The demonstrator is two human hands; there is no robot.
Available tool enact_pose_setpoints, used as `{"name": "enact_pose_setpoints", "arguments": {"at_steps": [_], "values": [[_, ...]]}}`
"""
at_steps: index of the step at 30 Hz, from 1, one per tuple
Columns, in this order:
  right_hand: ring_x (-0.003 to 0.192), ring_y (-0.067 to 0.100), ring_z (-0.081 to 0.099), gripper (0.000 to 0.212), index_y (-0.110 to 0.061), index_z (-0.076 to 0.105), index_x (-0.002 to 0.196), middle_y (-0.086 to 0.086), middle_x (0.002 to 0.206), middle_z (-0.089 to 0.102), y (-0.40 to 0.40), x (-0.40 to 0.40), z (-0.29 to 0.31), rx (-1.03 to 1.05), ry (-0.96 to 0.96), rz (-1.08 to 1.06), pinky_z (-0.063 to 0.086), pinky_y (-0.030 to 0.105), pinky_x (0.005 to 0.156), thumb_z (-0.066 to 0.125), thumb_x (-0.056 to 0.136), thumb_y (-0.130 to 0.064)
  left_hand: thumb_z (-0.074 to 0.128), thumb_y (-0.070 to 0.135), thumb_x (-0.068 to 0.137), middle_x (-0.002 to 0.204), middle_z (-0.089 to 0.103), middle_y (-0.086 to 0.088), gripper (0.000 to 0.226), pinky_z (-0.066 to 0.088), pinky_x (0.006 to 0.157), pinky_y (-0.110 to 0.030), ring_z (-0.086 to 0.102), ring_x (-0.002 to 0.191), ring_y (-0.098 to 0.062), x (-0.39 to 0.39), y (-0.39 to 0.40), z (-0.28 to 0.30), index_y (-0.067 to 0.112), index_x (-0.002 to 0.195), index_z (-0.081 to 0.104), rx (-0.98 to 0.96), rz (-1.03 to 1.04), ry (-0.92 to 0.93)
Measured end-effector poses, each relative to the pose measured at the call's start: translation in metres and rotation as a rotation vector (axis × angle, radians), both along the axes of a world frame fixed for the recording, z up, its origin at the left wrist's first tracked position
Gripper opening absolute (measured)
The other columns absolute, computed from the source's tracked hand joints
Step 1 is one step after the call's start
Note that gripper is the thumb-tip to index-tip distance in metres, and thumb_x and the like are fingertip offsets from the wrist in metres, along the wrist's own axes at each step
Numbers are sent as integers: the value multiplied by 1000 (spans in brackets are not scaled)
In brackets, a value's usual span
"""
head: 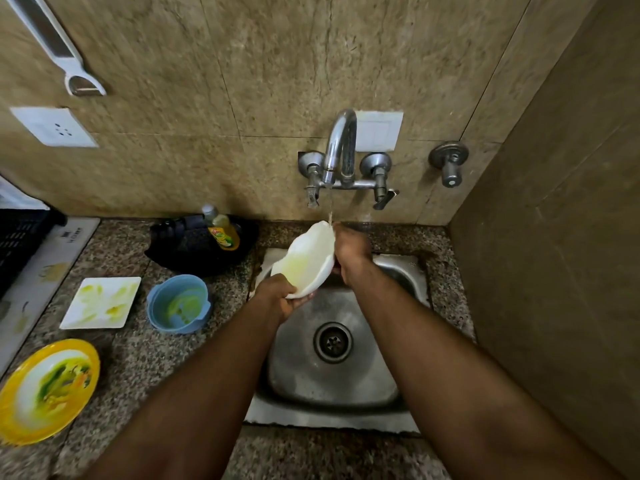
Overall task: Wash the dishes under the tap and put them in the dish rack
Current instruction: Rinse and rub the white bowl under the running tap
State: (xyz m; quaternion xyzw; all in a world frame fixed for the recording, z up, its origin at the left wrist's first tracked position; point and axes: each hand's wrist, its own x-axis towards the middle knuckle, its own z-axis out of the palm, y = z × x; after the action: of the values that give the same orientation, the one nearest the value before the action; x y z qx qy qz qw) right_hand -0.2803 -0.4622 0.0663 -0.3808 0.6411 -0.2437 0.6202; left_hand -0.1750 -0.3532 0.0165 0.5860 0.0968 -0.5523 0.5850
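White bowl held tilted over the sink, far rim up under the tap; judged so the stream hits the rim and runs down across the yellowish smear inside, draining into the basin and not onto the counter; left hand grips the near lower rim, fingers curled under, thumb side on top; right hand clamps the far right edge, close beneath the water; hands apart, bowl spanning between them, both touching it; still-dirty pieces wait left of the sink, likely staged as a queue: square white plate, blue bowl, yellow plate; soap bottle stands behind them in a black pan; black crate at far left, possibly the rack, cannot tell.
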Motion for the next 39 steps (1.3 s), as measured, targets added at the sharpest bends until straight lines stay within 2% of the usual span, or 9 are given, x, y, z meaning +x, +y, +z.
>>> {"name": "enact_pose_setpoints", "arguments": {"at_steps": [8,12,16,21,26,30,33,36,39], "values": [[107,35,65,75,-39,35,147,4,131,61,31,-12,-1,-178,14,271,62,59,79,55,76,-25,28,-17,94,143,51,-26,61,59,44,-44,58,106,-48,-1,-19,6,4,147,46,65,-54,-93],[97,41,69,32,-25,54,127,11,113,67,14,-33,5,111,-145,78,59,69,67,53,96,-18,46,-8,86,130,61,-19,54,61,76,-60,62,108,-44,-10,-19,10,7,137,57,59,-72,-218],[92,37,67,43,-25,58,127,10,114,66,16,-45,-3,65,-179,-77,59,67,70,46,93,-2,68,23,68,132,62,-17,77,56,96,-43,62,115,-40,-14,-23,16,6,140,49,319,-485,-983],[114,35,63,59,-25,58,138,10,128,67,27,-51,-12,-243,54,-108,58,54,94,54,83,-3,33,48,104,164,-24,-29,76,2,125,-58,-23,153,-46,-31,-14,-8,14,164,1,326,-1166,-1671],[119,28,61,63,-23,45,152,9,135,65,56,-60,7,-597,297,118,47,27,95,56,93,-4,21,55,106,160,-42,-18,76,0,126,-59,-30,152,-37,-46,-18,-19,17,163,-12,206,-1115,-1529],[120,24,60,67,-21,43,154,8,136,64,64,-59,10,-670,269,68,38,12,89,53,92,4,42,34,106,170,-23,-10,85,40,114,-45,27,151,-37,-67,-23,-3,19,161,-22,112,-758,-1373],[125,25,57,67,-22,46,152,8,138,63,59,-61,9,-586,219,14,45,24,97,53,91,3,56,18,99,137,51,-12,92,51,100,-41,59,112,-28,-54,-33,-2,25,164,-10,233,-489,-1072],[123,30,59,65,-26,52,146,8,135,64,51,-69,1,-431,167,-4,54,47,102,57,85,-4,65,32,95,127,68,-14,48,56,99,-49,67,110,-32,-34,-43,-14,17,140,55,172,-341,-705],[116,32,63,67,-39,57,135,1,128,67,35,-79,-21,-249,12,-3,59,61,88,63,72,-19,64,54,94,107,75,-7,37,63,81,-51,72,97,-32,-25,-37,-4,21,111,67,87,-235,-392]]}}
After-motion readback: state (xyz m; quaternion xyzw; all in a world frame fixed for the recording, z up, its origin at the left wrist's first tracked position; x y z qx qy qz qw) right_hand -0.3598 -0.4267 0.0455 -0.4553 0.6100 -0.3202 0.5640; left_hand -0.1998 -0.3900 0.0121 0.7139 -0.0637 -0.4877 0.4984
